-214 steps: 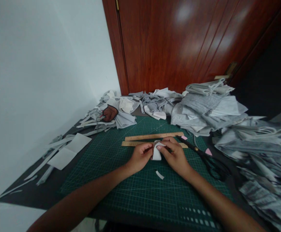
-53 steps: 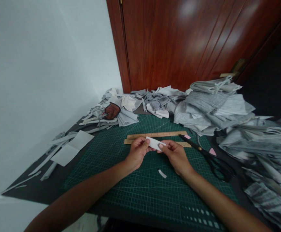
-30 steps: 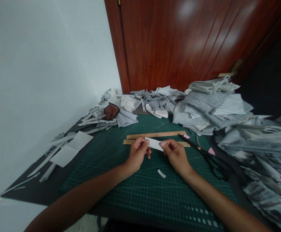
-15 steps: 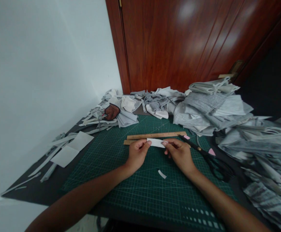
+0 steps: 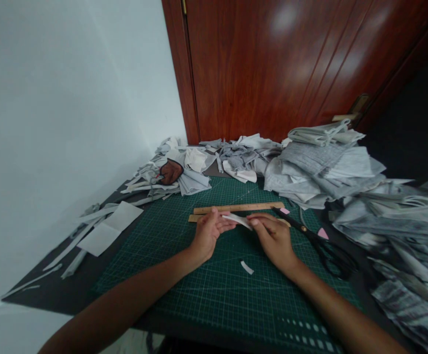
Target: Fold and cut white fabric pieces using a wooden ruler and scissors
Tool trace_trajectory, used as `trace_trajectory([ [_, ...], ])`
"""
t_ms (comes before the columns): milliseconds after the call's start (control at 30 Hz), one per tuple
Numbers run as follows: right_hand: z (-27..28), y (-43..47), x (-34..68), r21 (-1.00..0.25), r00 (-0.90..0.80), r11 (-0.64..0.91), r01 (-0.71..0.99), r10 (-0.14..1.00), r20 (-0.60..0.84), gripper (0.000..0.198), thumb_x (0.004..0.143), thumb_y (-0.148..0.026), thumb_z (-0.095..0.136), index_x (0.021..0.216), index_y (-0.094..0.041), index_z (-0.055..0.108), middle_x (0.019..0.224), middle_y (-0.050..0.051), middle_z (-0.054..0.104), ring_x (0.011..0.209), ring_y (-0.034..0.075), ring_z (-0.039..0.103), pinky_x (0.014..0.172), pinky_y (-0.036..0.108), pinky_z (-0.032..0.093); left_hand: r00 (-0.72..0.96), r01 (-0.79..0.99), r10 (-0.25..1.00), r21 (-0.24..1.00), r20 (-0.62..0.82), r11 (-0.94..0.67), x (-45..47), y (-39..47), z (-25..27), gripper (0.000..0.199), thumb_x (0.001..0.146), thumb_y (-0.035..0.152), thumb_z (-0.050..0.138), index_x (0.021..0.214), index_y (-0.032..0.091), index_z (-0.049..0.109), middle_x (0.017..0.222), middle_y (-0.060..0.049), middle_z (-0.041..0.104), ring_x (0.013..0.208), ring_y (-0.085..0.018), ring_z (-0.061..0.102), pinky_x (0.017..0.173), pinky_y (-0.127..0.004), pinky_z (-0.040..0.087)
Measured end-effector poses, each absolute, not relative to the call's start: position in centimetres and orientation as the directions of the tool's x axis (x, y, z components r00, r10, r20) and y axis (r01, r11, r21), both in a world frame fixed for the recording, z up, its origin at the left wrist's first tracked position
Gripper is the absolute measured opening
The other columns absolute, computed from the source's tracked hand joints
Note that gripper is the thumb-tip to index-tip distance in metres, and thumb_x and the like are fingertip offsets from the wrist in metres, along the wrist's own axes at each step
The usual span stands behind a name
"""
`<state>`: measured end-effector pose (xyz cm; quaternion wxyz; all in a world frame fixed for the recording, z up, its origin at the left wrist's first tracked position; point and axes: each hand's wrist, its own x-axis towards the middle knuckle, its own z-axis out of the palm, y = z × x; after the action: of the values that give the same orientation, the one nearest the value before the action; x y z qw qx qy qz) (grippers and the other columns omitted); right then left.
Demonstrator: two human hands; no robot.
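A short white strip of fabric (image 5: pixel 239 220), tilted so that it looks narrow, is held above the green cutting mat (image 5: pixel 184 290). My right hand (image 5: pixel 274 238) pinches its right end between thumb and fingers. At the other end, my left hand (image 5: pixel 210 233) has its thumb raised and its fingers stretched out beneath the strip, which seems to lie against them. Just beyond the hands are two wooden rulers (image 5: pixel 238 207), the nearer one partly covered. Black scissors (image 5: pixel 319 241) lie to the right of my right hand. A small white offcut (image 5: pixel 246 267) is on the mat.
Heaped grey and white fabric (image 5: pixel 320 167) fills the back and right. To the left lie folded white pieces (image 5: pixel 110 227), loose strips and a brown scrap (image 5: pixel 171 171). Small pink pieces (image 5: pixel 323 233) sit by the scissors. A wall and wooden door (image 5: pixel 250 73) stand behind.
My left thumb has lifted off the strip and the left fingers have straightened. The strip has turned from facing me flat to nearly edge-on, still in my right hand.
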<state>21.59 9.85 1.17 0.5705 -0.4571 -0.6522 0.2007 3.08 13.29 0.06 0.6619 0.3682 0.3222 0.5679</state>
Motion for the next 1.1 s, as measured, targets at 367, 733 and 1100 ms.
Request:
trace_trajectory([
  [367,-0.5,10.6,21.1,-0.928,0.268,0.361,0.092,0.889,0.372,0.054,0.081,-0.03,0.081,0.131,-0.029,0.062,0.116,0.007,0.07,0.081,0.02,0.071,0.078,0.038,0.061,0.046,-0.245,0.983,0.956,0.176,-0.159,3.4,13.1,-0.4,0.027,0.07,0.031,0.088,0.088,0.017,0.075,0.083,-0.004,0.077,0.076,-0.017,0.072,0.073,-0.028,0.057],
  [733,-0.1,10.9,20.4,-0.928,0.194,0.056,-0.369,0.981,-0.018,0.072,0.056,-0.032,0.097,0.119,-0.024,0.064,0.096,0.002,0.076,0.08,0.019,0.073,0.082,0.036,0.062,0.073,-0.202,0.961,0.948,0.265,-0.246,3.1,12.9,-0.2,0.032,0.076,0.024,0.083,0.102,0.019,0.064,0.088,-0.004,0.077,0.084,-0.02,0.075,0.078,-0.028,0.055],
  [1100,0.8,10.3,19.9,-0.9,0.115,0.026,-0.434,0.993,-0.027,0.039,0.054,-0.033,0.098,0.087,-0.026,0.078,0.082,-0.002,0.077,0.077,0.018,0.069,0.079,0.034,0.057,0.076,-0.151,0.971,0.966,0.225,-0.211,3.2,12.6,-0.5,0.024,0.075,0.024,0.083,0.095,0.019,0.071,0.09,-0.005,0.078,0.087,-0.022,0.075,0.082,-0.03,0.057],
])
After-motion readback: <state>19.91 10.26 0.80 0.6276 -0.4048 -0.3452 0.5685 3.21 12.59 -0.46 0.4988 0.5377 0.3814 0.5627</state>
